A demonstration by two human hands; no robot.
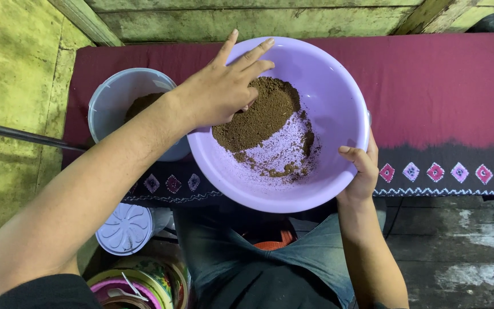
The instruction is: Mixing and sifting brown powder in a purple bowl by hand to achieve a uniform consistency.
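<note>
A lilac plastic bowl (333, 97) is tilted toward me over the edge of a cloth-covered table. Brown powder (258, 117) is heaped on its left inner side, with crumbs and smears below it. My left hand (224, 86) reaches into the bowl, fingers spread over the rim and the thumb side pressed into the powder. My right hand (361, 166) grips the bowl's lower right rim, thumb inside. A grey-blue bucket (115, 100) with brown powder in it stands just left of the bowl, partly behind my left forearm.
A maroon cloth (447, 86) with a dark patterned border covers the table. Below the table edge lie a pale round lid (126, 228) and colourful stacked bowls (144, 283) with a spoon. A thin dark rod (18, 135) enters from the left. Wooden planks form the floor.
</note>
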